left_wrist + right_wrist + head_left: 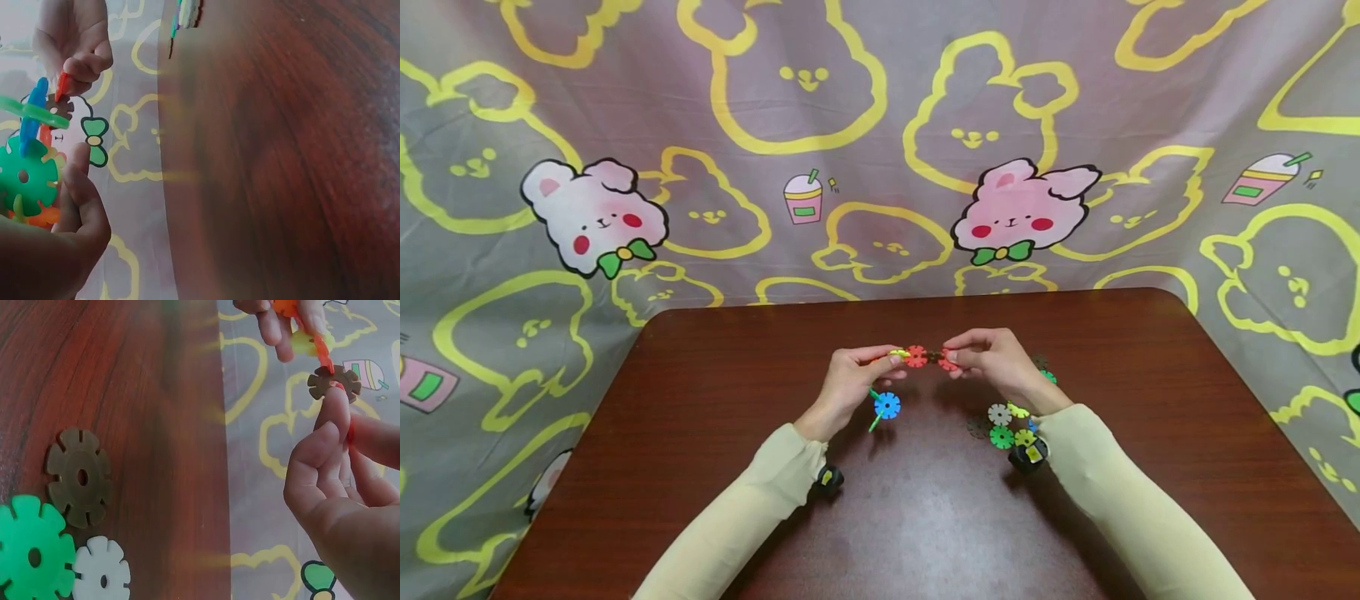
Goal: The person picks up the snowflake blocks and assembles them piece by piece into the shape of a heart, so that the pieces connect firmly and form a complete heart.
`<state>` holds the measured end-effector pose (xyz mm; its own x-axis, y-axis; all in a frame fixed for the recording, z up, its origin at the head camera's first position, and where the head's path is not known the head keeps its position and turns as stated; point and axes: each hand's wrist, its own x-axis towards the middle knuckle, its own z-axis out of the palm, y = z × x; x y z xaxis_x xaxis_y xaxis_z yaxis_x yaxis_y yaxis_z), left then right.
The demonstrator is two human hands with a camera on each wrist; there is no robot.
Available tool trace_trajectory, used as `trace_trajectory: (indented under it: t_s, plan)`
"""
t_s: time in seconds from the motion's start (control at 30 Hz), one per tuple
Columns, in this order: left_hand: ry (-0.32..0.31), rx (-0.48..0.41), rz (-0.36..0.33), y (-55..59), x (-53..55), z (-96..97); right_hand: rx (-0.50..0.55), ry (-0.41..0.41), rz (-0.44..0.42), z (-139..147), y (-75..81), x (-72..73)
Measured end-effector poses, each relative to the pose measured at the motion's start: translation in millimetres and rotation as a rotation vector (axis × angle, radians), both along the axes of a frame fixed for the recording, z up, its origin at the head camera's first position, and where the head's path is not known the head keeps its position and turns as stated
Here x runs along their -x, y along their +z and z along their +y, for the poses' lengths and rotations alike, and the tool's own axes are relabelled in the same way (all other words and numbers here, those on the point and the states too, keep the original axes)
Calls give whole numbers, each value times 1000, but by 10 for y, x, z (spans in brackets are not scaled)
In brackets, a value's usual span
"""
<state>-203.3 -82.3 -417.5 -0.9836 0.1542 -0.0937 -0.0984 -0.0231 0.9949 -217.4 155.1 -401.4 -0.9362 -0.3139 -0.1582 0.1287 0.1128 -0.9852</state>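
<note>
A chain of notched plastic discs stretches between the two hands above the table. My left hand (842, 387) pinches its left part near a yellow disc (899, 354). From there the chain runs through a red disc (916, 357) and a brown disc (320, 384) set crosswise. Thumb and fingers of my right hand (1003, 364) pinch another red disc (948, 359) at the right end, against the brown one. Below the left hand hangs a blue disc (887, 406) with green discs joined to it. In the left wrist view, a green disc (39, 178) partly hides the left fingertips.
Loose discs lie by the right forearm: a grey disc (999, 413), a green disc (1002, 437), a brown disc (69, 487) and several others, some hidden by the sleeve. The brown table (737, 350) meets a patterned cloth (865, 183) at its far edge.
</note>
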Motion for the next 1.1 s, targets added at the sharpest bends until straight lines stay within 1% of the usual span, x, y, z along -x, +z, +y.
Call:
trace_trajectory:
  t_s: [0.13, 0.3, 0.53, 0.6, 0.73, 0.9, 1.0, 1.1]
  plan:
    - [6, 9, 11, 15, -19, 18, -2, -5, -7, -2, 1, 0]
    - [-14, 8, 3, 23, -16, 15, -4, -6, -14, 9, -13, 11]
    - [-92, 31, -3, 39, -22, -18, -18, 4, -13, 47, -21, 27]
    - [-107, 34, -2, 42, -24, -22, -26, 7, -13, 54, -20, 29]
    - [-117, 31, 5, 44, -24, -22, -38, 25, 4, 67, -33, 37]
    - [-122, 27, 3, 47, -25, -21, -59, 39, 3, 79, -40, 51]
    - [-122, 20, 3, 51, -29, -25, -77, 36, 1, 106, -30, 64]
    - [-118, 10, 1, 47, -30, -32, -72, 20, 5, 161, -18, 93]
